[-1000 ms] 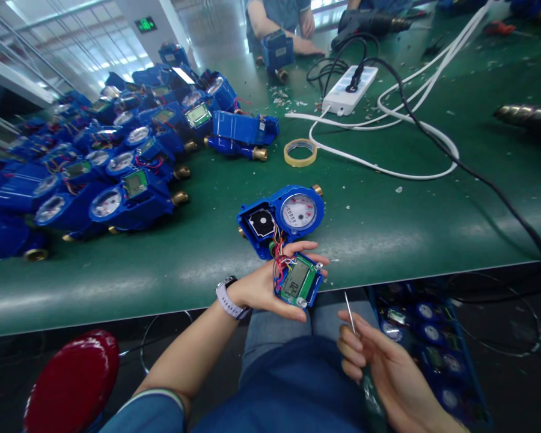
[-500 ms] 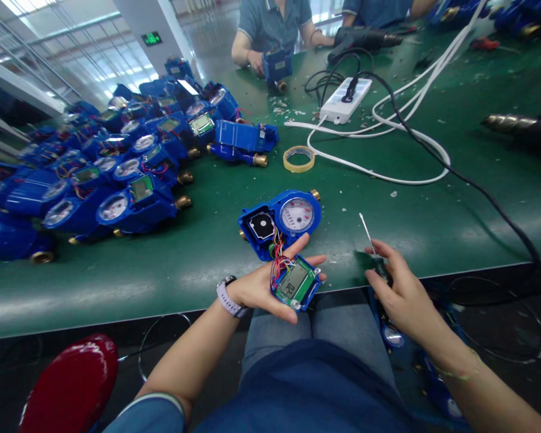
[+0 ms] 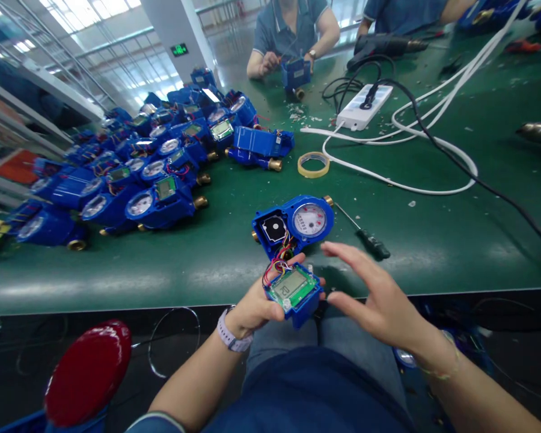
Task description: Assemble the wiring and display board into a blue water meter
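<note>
My left hand (image 3: 252, 305) grips a small blue display module (image 3: 294, 290) with a green circuit board and an LCD, held just off the table's front edge. Coloured wires (image 3: 279, 260) tie it to an open blue water meter (image 3: 294, 222) with a round dial, lying on the green table (image 3: 216, 252). My right hand (image 3: 373, 298) hovers right of the module, fingers spread, holding nothing. A thin screwdriver (image 3: 364, 233) with a dark handle lies on the table beside the meter.
Many blue water meters (image 3: 148, 162) are heaped at the left. A tape roll (image 3: 313, 164), a white power strip (image 3: 363, 106) and looping cables (image 3: 415, 156) lie beyond. Two other people (image 3: 293, 30) work at the far edge. A red stool (image 3: 88, 373) stands below left.
My right hand laid the screwdriver on the table beside the meter and came back, open, toward the module. My left hand kept its hold on the module.
</note>
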